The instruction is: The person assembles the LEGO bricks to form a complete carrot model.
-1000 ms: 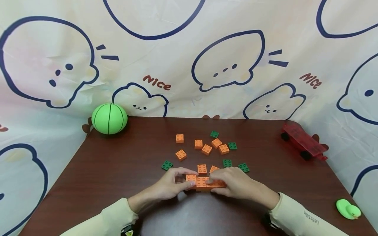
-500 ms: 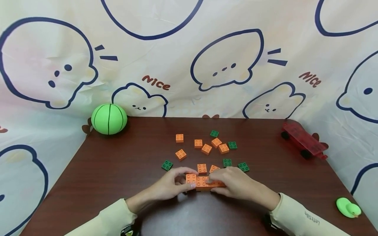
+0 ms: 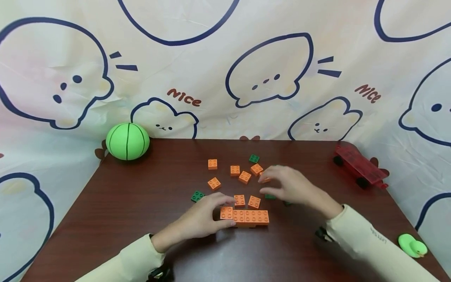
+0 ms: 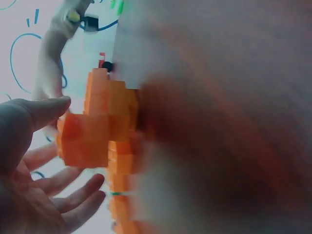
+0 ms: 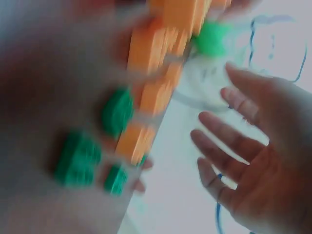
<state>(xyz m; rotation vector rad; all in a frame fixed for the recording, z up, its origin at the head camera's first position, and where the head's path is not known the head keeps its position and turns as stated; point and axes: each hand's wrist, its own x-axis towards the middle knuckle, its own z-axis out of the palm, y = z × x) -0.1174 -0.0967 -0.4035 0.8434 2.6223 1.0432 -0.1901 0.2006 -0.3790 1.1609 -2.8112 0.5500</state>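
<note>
A row of joined orange toy building bricks [image 3: 255, 216] lies near the middle of the table, with a raised brick [image 3: 226, 212] on its left end. My left hand [image 3: 202, 217] holds that end between thumb and forefinger; in the left wrist view the other fingers are spread. My right hand [image 3: 296, 186] hovers over the loose bricks, fingers extended and holding nothing. It partly hides an orange brick [image 3: 265, 179] and a green brick [image 3: 270, 196]. Two loose orange bricks, one on the left [image 3: 239, 200] and one on the right [image 3: 254, 202], lie just behind the row.
Several more orange bricks [image 3: 244, 177] and green bricks [image 3: 254, 158] are scattered farther back. A green ball [image 3: 128, 141] sits at the back left corner. Along the right edge are a red toy skateboard [image 3: 361, 166] and a green toy duck [image 3: 412, 245].
My right hand has let go of the brick row and moved back and right to the loose bricks. My left hand stays at the row's left end.
</note>
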